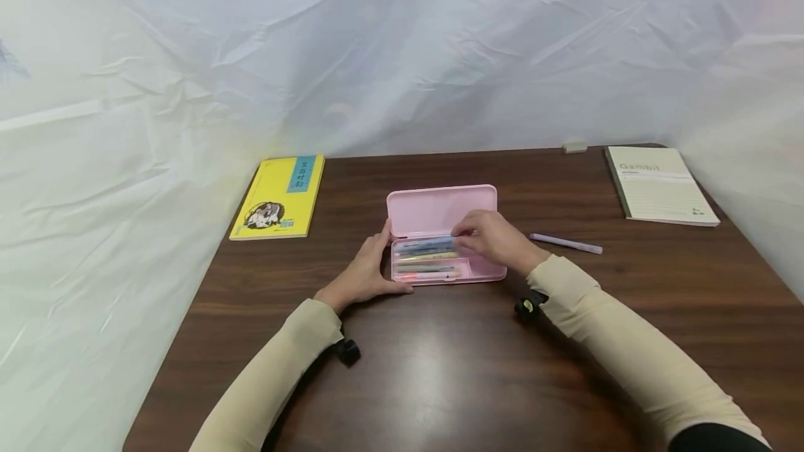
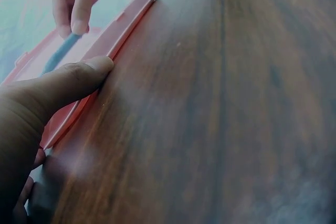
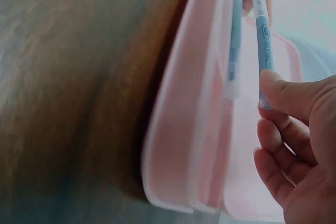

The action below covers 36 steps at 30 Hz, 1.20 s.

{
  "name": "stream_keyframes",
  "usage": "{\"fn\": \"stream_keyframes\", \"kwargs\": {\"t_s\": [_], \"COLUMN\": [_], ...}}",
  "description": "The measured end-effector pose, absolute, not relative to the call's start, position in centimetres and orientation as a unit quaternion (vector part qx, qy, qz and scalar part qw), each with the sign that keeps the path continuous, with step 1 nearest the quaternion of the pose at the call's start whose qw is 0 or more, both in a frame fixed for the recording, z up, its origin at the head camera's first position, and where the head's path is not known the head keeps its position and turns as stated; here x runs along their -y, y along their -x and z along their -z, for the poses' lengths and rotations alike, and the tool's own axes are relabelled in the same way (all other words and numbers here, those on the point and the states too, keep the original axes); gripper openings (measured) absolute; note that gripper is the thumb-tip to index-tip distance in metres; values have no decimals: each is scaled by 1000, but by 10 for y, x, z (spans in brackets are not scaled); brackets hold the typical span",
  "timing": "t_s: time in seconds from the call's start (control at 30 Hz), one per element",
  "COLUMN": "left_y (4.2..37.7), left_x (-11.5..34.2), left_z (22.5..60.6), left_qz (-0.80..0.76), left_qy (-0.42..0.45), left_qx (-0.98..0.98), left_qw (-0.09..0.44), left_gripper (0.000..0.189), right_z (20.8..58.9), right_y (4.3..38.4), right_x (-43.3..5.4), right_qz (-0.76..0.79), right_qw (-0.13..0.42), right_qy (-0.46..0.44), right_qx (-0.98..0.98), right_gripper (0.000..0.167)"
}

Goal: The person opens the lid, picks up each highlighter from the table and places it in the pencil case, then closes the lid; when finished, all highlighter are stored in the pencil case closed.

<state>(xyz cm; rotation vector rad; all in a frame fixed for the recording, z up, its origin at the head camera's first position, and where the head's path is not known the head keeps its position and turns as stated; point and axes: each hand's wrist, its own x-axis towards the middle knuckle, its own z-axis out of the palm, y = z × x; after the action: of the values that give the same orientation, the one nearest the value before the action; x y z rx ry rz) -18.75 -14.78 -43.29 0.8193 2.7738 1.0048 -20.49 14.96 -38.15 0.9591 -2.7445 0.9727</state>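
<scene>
A pink pencil case (image 1: 486, 269) lies on the table with its lid (image 1: 442, 209) raised at the back. Several pens and markers (image 1: 426, 257) lie inside, mostly in its left part. My left hand (image 1: 364, 272) holds the case's left end, its thumb along the front wall and its fingers at the left side. Over the case, my right hand (image 1: 493, 237) pinches a blue-grey marker (image 3: 265, 45) with a clear cap between thumb and fingers. Another blue marker (image 3: 235, 35) shows in the case in the right wrist view.
A pale purple pen (image 1: 565, 243) lies on the brown table (image 1: 427, 368) right of the case. At the back left is a yellow book (image 1: 276, 194), at the back right a notebook (image 1: 662, 187). A small white object (image 1: 574, 148) sits on the far edge, before white sheeting (image 1: 402, 54).
</scene>
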Motion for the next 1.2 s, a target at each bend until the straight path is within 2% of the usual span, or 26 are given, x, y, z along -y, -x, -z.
{"fn": "stream_keyframes", "kwargs": {"t_s": [0.33, 0.5, 0.7, 0.83, 1.0, 1.2], "left_y": [187, 187, 185, 184, 184, 184], "left_x": [146, 146, 147, 147, 147, 148], "left_z": [430, 429, 431, 431, 432, 434], "left_qz": [-336, -334, -331, -331, -335, -339], "left_qy": [-273, -271, -268, -264, -267, -268], "left_qx": [-901, -902, -904, -905, -903, -901], "left_qw": [38, 40, 40, 41, 39, 36], "left_gripper": [138, 139, 139, 139, 139, 139], "right_z": [395, 394, 389, 390, 396, 405], "right_y": [206, 200, 184, 172, 155, 150], "right_x": [-141, -152, -205, -258, -312, -335], "right_qz": [-308, -316, -302, -271, -239, -231], "right_qw": [16, 50, 116, 136, 106, 64], "right_qy": [-309, -311, -244, -189, -130, -100], "right_qx": [900, 895, 914, 934, 957, 966], "right_gripper": [15, 15, 17, 22, 33, 39]}}
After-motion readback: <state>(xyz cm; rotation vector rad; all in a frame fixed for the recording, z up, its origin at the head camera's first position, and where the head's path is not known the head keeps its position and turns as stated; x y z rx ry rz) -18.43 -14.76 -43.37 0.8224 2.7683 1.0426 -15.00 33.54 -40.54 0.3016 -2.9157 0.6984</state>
